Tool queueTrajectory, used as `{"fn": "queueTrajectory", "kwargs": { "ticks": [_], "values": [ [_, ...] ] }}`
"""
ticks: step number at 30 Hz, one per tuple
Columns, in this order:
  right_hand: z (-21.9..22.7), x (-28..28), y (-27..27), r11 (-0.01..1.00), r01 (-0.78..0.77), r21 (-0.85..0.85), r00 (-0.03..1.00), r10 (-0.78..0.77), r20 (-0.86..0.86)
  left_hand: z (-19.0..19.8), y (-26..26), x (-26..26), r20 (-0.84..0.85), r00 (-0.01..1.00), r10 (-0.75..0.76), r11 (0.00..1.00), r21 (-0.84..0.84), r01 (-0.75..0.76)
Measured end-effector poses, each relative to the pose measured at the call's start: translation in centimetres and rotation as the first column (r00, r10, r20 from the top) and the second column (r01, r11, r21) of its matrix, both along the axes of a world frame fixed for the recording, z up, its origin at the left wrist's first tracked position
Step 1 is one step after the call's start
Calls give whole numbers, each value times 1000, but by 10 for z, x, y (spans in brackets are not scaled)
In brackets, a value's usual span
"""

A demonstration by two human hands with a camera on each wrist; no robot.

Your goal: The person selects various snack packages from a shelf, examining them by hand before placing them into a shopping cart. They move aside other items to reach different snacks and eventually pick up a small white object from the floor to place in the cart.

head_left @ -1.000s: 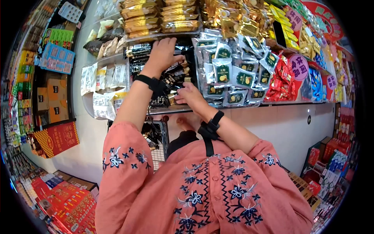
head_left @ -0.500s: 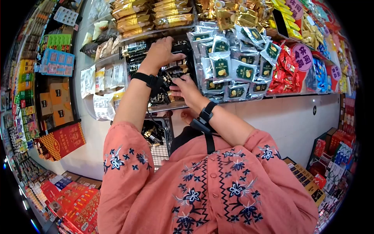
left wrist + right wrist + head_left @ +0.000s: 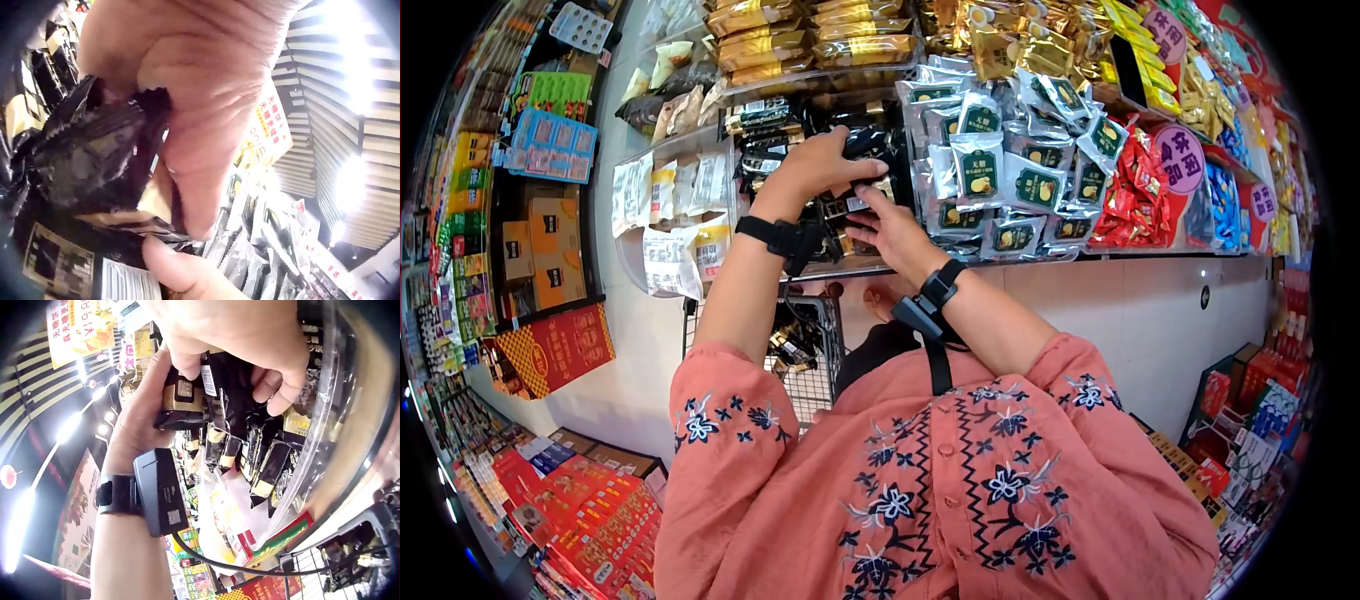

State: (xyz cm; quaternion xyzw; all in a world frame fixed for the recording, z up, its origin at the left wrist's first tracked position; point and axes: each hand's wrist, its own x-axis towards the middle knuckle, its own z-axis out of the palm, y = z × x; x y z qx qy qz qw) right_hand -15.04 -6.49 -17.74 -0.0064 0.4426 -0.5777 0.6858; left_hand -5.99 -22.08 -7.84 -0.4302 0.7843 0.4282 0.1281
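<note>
In the head view both hands are over a bin of small black-and-gold snack packets (image 3: 770,145). My left hand (image 3: 815,170) reaches in from the left and grips a glossy black packet (image 3: 94,156) with crimped ends, its thumb along the near side. My right hand (image 3: 898,235) is close beside it, thumb tip near the left thumb. Seen from the right wrist, its thumb and curled fingers hold a black packet with a white barcode (image 3: 215,394), right against the gold-banded packet (image 3: 181,400) in the left hand. Palms and fingers hide part of both packets.
Silver packets with green labels (image 3: 980,170) fill the bin to the right, white packets (image 3: 685,190) the one to the left. Gold-wrapped snacks (image 3: 765,45) lie behind. Below the bin's front edge stands a wire cart (image 3: 810,395) with black packets inside.
The left hand has drawn back from the far part of the bin toward the right hand. The right hand has moved slightly forward, and the two thumbs are now close together.
</note>
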Motion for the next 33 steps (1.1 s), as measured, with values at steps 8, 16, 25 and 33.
{"fn": "queueTrajectory", "kwargs": {
  "ticks": [8, 16, 25, 33],
  "values": [
    [59, 11, 2, 985, -132, -109, 925, 82, -371, 17, 38, 60, -505, 782, 365, 926, 114, -359],
    [102, 59, 8, 603, -791, -105, 548, 622, -559, 32, 150, 185, -547, 527, 651, 717, 214, -663],
    [-18, 141, 58, 167, -985, 38, 164, 984, -73, -107, 276, 278, -98, 69, 993, 118, 691, -714],
    [-54, 132, 62, 121, -976, 181, 85, 977, -195, -194, 267, 271, -8, 308, 951, 273, 485, -831]
  ]
}}
